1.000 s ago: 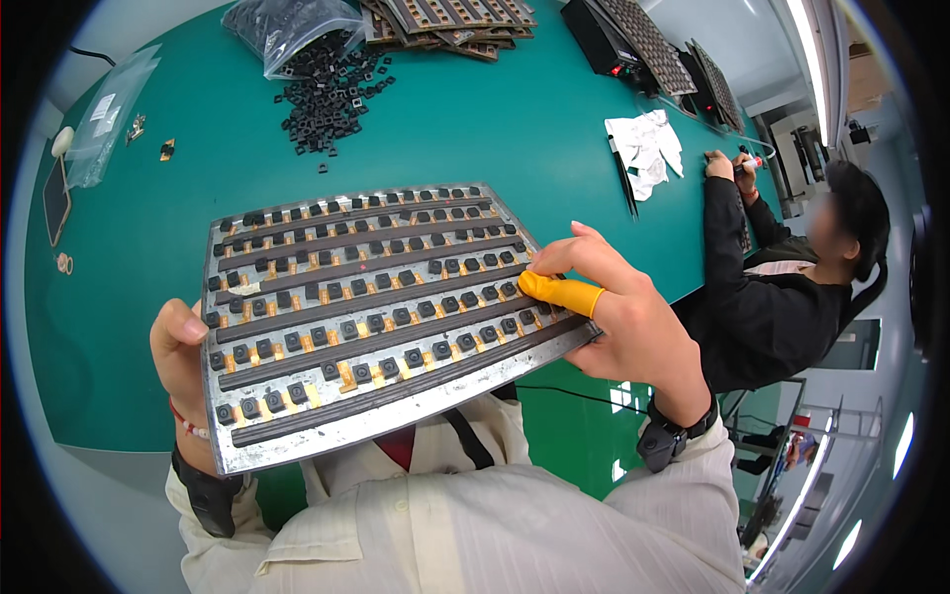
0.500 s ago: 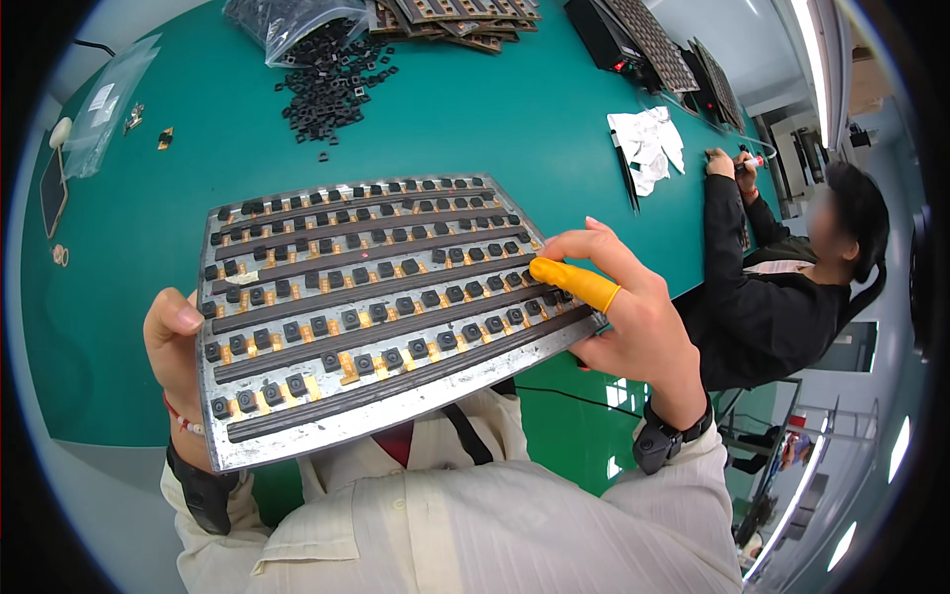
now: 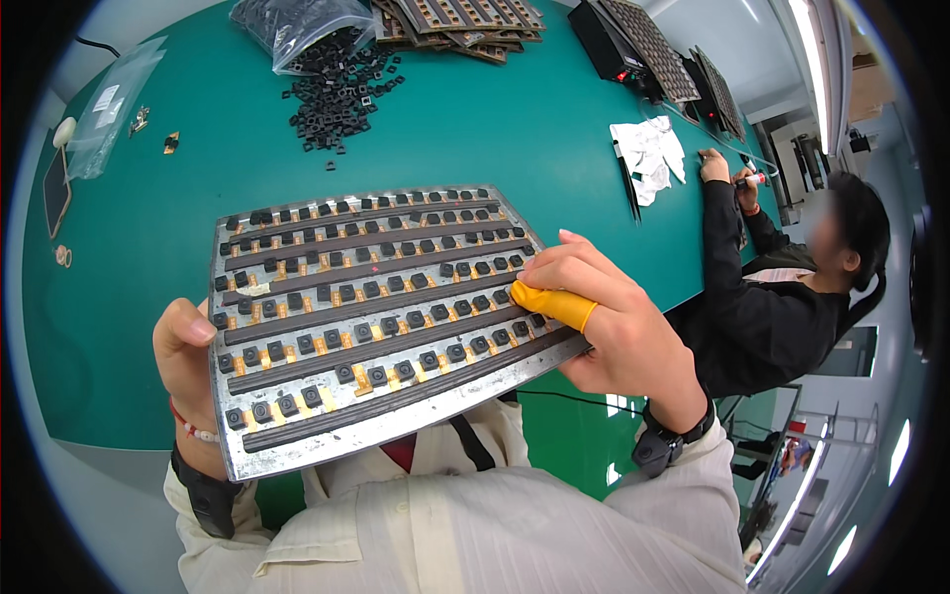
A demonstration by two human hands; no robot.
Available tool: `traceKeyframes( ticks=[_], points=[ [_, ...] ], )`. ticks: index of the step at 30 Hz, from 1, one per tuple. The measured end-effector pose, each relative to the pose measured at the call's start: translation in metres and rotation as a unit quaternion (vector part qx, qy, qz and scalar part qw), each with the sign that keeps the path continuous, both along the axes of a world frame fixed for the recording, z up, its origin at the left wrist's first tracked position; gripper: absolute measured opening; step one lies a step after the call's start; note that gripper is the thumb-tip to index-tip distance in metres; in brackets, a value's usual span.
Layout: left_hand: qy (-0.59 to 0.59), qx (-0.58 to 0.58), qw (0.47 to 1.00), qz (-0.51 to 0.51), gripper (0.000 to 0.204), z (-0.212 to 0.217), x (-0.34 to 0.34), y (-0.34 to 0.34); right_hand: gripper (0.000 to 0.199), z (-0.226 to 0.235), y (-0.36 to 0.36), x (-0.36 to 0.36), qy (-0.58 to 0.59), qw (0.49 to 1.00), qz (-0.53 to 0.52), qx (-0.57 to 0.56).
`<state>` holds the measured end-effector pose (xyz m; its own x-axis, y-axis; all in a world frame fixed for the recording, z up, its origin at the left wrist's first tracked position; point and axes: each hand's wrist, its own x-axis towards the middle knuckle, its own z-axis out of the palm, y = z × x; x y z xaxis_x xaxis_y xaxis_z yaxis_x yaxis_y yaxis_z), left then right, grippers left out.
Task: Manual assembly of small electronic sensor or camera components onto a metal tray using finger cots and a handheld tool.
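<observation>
A grey metal tray [image 3: 327,436] with rows of small black square parts is held tilted above the green table's near edge. My left hand [image 3: 186,366] grips its left edge with the thumb on top. My right hand [image 3: 614,322] holds the right edge; its thumb wears an orange finger cot [image 3: 554,304] and presses on the parts near that edge. Orange strips run between the rows of parts.
A heap of loose black parts [image 3: 341,84] spills from a clear bag [image 3: 287,25] at the table's far side, beside stacked trays [image 3: 460,20]. Another person in black sits at the right, hand on the table [image 3: 714,166] by white papers [image 3: 648,148]. A small bag [image 3: 109,104] lies far left.
The tray has shifted slightly nearer and lower in view; both hands keep their hold, and my right thumb has slid a little along the tray's right edge.
</observation>
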<state>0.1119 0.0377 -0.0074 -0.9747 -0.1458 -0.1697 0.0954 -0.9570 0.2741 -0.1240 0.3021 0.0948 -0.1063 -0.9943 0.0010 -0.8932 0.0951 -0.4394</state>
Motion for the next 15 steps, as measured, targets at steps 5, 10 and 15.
traceKeyframes(
  ticks=[5, 10, 15],
  points=[
    [-0.033, -0.002, 0.999, 0.017, 0.068, 0.000, 0.000, 0.000, 0.063, 0.003, -0.003, -0.003, -0.006, 1.000, -0.005, 0.006],
    [-0.017, 0.008, 1.000, -0.002, 0.067, -0.001, 0.001, 0.001, 0.063, 0.000, 0.007, 0.003, 0.007, 0.998, -0.057, 0.004],
    [0.006, 0.011, 1.000, -0.019, 0.065, -0.011, 0.005, -0.004, 0.058, -0.003, 0.015, 0.004, 0.041, 0.992, -0.109, -0.046]
  ],
)
